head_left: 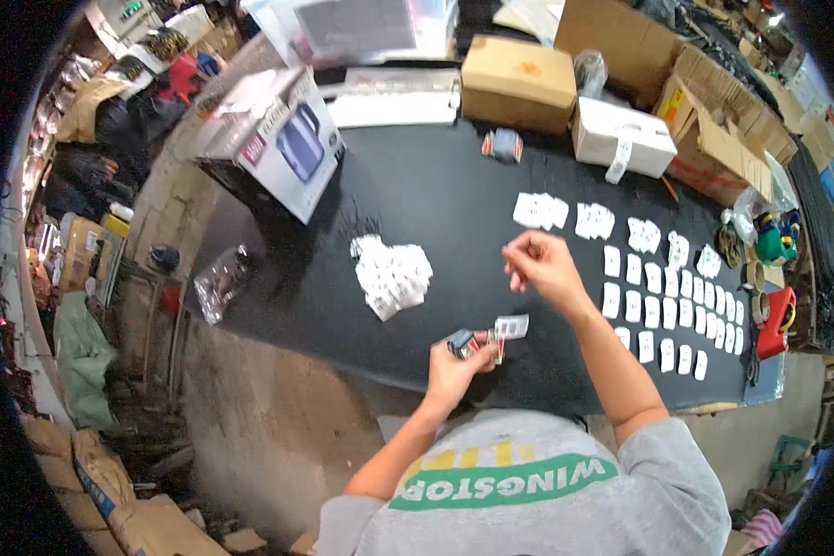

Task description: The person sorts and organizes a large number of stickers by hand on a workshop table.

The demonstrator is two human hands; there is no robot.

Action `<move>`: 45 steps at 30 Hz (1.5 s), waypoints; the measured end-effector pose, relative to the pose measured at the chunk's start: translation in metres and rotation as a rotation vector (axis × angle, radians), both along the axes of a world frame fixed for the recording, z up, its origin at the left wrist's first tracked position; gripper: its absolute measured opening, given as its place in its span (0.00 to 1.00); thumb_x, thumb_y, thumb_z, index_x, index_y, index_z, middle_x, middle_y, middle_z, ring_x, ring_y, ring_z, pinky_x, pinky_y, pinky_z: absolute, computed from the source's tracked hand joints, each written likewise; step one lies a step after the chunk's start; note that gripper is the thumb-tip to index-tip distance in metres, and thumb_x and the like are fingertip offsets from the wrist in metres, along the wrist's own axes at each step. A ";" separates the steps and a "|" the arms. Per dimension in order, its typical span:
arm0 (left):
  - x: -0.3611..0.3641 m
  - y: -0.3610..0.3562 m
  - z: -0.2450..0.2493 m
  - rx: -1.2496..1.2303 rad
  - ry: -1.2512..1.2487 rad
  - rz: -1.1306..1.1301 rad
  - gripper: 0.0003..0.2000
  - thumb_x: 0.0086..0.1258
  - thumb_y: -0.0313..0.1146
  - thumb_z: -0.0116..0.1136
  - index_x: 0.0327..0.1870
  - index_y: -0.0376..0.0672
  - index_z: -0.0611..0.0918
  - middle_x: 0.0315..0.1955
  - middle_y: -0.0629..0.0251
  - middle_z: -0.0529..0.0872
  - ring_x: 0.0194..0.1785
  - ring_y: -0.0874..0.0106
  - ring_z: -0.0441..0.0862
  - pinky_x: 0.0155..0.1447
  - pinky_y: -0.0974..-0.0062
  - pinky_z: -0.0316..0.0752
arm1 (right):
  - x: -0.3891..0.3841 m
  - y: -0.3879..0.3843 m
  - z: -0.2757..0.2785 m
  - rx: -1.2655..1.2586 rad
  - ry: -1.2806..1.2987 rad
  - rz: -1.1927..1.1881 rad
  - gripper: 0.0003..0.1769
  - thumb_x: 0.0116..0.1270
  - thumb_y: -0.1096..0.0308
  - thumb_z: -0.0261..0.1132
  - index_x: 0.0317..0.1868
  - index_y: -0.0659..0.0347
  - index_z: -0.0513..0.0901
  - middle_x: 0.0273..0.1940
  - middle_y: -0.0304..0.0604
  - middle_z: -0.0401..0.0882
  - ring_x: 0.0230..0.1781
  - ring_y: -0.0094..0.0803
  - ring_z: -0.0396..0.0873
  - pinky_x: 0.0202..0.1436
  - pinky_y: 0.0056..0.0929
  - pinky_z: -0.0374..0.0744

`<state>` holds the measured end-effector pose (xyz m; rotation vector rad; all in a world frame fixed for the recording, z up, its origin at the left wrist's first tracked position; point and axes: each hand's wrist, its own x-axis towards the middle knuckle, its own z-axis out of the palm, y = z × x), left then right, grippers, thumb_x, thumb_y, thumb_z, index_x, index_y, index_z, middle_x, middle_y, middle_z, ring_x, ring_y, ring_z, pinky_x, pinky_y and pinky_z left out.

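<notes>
My left hand point(454, 373) is closed around a small stack of dark tags point(463, 345) with red and pale edges, near the front edge of the black table. A white printed tag point(511, 326) sticks out past its fingers. Over the table, to the right and farther forward, is my right hand point(539, 267). Its fingertips are drawn together in a pinch, and anything between them is too small to make out. A loose pile of white tags point(394, 276) lies left of both hands. To the right, white tags point(651, 309) lie in rows below several small heaps point(540, 211).
A boxed kettle point(292, 148) stands at the back left, near a clear plastic bag point(221, 285). Along the back are a brown carton point(517, 83), a white box point(624, 137) and another dark bundle of tags point(502, 145). Tape rolls point(758, 287) and a red object point(777, 322) sit at the right edge.
</notes>
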<state>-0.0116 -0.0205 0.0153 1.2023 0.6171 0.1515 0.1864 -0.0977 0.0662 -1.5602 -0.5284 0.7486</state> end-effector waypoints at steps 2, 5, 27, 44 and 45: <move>-0.002 -0.004 0.000 -0.112 0.019 0.009 0.13 0.64 0.28 0.65 0.46 0.31 0.81 0.35 0.61 0.86 0.35 0.75 0.85 0.37 0.77 0.83 | 0.002 0.005 -0.011 -0.031 0.017 -0.009 0.08 0.67 0.69 0.63 0.34 0.67 0.78 0.24 0.41 0.81 0.18 0.22 0.79 0.18 0.18 0.73; -0.003 -0.006 0.006 -0.097 0.072 0.007 0.14 0.63 0.29 0.66 0.46 0.30 0.81 0.35 0.60 0.87 0.35 0.72 0.86 0.34 0.78 0.84 | 0.000 0.009 -0.017 -0.071 -0.014 -0.027 0.08 0.66 0.69 0.64 0.34 0.67 0.79 0.24 0.41 0.81 0.17 0.23 0.80 0.16 0.18 0.74; -0.058 0.028 0.016 -0.500 -0.143 0.317 0.20 0.74 0.31 0.51 0.64 0.33 0.67 0.59 0.48 0.75 0.63 0.60 0.74 0.64 0.64 0.72 | -0.031 0.113 -0.030 0.007 -0.638 0.160 0.07 0.57 0.73 0.66 0.35 0.67 0.85 0.26 0.46 0.77 0.25 0.30 0.77 0.30 0.30 0.74; -0.057 0.052 0.013 -0.367 -0.232 0.460 0.19 0.74 0.32 0.51 0.61 0.31 0.70 0.55 0.47 0.79 0.59 0.60 0.79 0.61 0.66 0.76 | -0.043 0.124 -0.033 -0.348 -0.394 0.357 0.14 0.56 0.64 0.72 0.29 0.68 0.82 0.25 0.41 0.81 0.27 0.22 0.78 0.32 0.24 0.74; -0.055 0.053 0.012 -0.351 -0.230 0.463 0.19 0.74 0.33 0.51 0.61 0.31 0.71 0.55 0.47 0.79 0.59 0.60 0.78 0.61 0.66 0.75 | -0.040 0.121 -0.030 -0.348 -0.395 0.353 0.14 0.56 0.64 0.72 0.29 0.68 0.82 0.25 0.41 0.81 0.27 0.22 0.78 0.32 0.24 0.74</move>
